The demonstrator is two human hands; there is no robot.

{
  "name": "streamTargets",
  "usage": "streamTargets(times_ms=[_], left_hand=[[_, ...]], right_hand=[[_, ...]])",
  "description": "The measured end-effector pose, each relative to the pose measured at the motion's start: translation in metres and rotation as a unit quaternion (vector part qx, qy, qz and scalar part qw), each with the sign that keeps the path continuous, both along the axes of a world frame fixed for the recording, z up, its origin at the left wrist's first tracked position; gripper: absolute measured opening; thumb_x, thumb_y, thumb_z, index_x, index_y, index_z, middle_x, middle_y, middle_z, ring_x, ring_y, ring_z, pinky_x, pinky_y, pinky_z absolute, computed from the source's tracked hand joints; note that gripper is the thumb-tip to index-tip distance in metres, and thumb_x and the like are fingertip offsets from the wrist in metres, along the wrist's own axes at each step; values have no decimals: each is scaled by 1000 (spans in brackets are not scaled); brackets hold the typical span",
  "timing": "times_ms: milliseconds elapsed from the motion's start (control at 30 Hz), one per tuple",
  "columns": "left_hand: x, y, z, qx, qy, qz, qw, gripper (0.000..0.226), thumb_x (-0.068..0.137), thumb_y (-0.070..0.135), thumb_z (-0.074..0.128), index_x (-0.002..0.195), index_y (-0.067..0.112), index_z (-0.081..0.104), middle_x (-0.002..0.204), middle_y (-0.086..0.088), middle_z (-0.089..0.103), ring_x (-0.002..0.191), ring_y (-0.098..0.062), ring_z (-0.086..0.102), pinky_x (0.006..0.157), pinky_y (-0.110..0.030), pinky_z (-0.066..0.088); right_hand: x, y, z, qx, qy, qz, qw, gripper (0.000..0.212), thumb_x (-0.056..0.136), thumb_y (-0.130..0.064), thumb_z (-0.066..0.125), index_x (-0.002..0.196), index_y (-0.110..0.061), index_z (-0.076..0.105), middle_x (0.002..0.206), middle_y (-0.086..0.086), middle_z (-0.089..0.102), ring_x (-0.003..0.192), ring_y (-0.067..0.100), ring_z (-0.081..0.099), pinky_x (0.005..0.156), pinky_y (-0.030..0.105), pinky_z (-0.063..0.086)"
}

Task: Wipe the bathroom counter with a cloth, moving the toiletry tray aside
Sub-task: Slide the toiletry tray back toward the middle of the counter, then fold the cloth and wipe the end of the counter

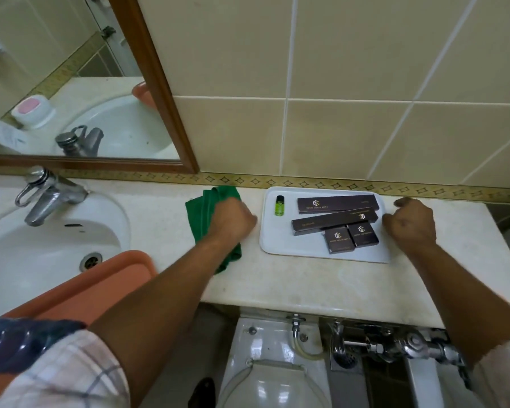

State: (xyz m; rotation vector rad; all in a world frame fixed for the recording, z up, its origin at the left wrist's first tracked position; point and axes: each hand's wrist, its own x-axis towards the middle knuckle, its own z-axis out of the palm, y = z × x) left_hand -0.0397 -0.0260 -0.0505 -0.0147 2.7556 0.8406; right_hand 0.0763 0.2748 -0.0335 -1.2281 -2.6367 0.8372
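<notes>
A green cloth lies crumpled on the beige marble counter, and my left hand presses down on it with the fingers closed over the fabric. Right of it sits a white toiletry tray holding a small green bottle and several dark boxes. My right hand rests at the tray's right edge, fingers curled against its rim; whether it grips the rim I cannot tell.
A white sink with a chrome tap is at the left, an orange plastic basin leaning on its front. A framed mirror hangs above. Below the counter edge are a toilet and metal pipes.
</notes>
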Motion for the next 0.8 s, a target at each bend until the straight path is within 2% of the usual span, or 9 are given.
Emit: streamTargets(times_ms=[33, 100, 200, 267, 367, 467, 600, 733, 800], left_hand=[[-13, -12, 4, 19, 49, 23, 998, 15, 81, 25, 67, 69, 16, 69, 67, 0, 68, 67, -21, 68, 63, -32, 60], [-41, -38, 9, 21, 101, 70, 992, 18, 75, 37, 70, 80, 19, 67, 80, 0, 69, 82, -24, 68, 70, -32, 55], [-72, -60, 6, -116, -30, 92, 988, 84, 55, 61, 83, 121, 16, 57, 122, -11, 58, 116, -35, 51, 92, -42, 46], [-82, -65, 2, -129, -85, 61, 986, 96, 51, 63, 85, 125, 9, 55, 125, -15, 58, 117, -35, 52, 94, -42, 46], [-90, -67, -2, -75, -92, 0, 993, 73, 58, 53, 87, 108, 4, 65, 107, -16, 68, 100, -33, 63, 85, -40, 52], [-91, -71, -10, -75, -69, -78, 992, 48, 72, 41, 83, 96, 1, 71, 99, -20, 70, 95, -36, 65, 82, -40, 53], [-90, -75, -12, -74, -32, -189, 979, 21, 73, 24, 85, 79, 7, 74, 81, -20, 72, 81, -35, 66, 65, -34, 46], [-67, -76, 17, 0, -80, -205, 976, 15, 66, 18, 89, 75, 16, 77, 72, -7, 75, 75, -31, 71, 65, -36, 54], [-50, -44, 36, 44, -118, -245, 961, 17, 66, 19, 89, 78, 21, 78, 74, -4, 77, 71, -23, 73, 67, -36, 57]], right_hand=[[5, -21, 0, 16, 44, 1, 999, 34, 81, -11, 63, 113, -1, 66, 113, 24, 66, 105, 41, 61, 89, 42, 49], [18, -90, -5, -1, 101, 80, 992, 28, 85, -15, 62, 112, -9, 67, 108, 17, 68, 99, 37, 64, 84, 36, 49], [28, -212, -20, -87, 32, 252, 963, 48, 86, -30, 66, 130, -16, 56, 128, 10, 57, 116, 27, 55, 96, 34, 44], [13, -266, -31, 4, 2, 353, 936, 68, 82, -35, 69, 142, -20, 40, 143, 12, 39, 126, 31, 41, 100, 41, 42], [-22, -296, -36, 91, -59, 399, 910, 66, 83, -30, 63, 142, -18, 38, 143, 18, 35, 121, 39, 39, 97, 48, 42], [-35, -309, -32, 56, -91, 403, 909, 37, 88, -19, 54, 123, -9, 58, 129, 19, 46, 110, 39, 44, 84, 45, 46], [-16, -297, -33, 49, -44, 419, 906, 25, 90, -9, 52, 108, 0, 67, 118, 21, 53, 108, 44, 48, 78, 46, 48], [36, -264, -29, 73, 12, 432, 899, 30, 82, -11, 63, 112, -8, 67, 114, 18, 52, 100, 39, 49, 68, 40, 48], [68, -230, -20, 55, 62, 398, 914, 43, 79, -8, 63, 122, -15, 61, 118, 17, 51, 102, 38, 46, 72, 41, 49]])
